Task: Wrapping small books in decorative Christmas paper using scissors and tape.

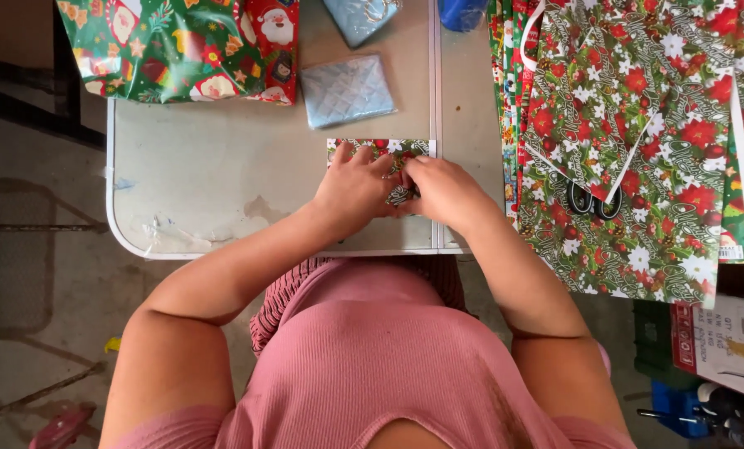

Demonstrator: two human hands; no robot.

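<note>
Pink-shirted person, left hand (357,187) and right hand (443,189) fingers pinching wrapped parcel (380,150) beneath

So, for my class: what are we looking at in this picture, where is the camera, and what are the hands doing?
There is no machine here. One camera, worn on a person's head, looks straight down at their own two hands over a grey folding table. The left hand and right hand press together on a small parcel in flowered Christmas paper. Behind it lies a pale blue quilted packet; at the far left sits a large wrapped gift. On the right, sheets of wrapping paper cover scissors.
</note>
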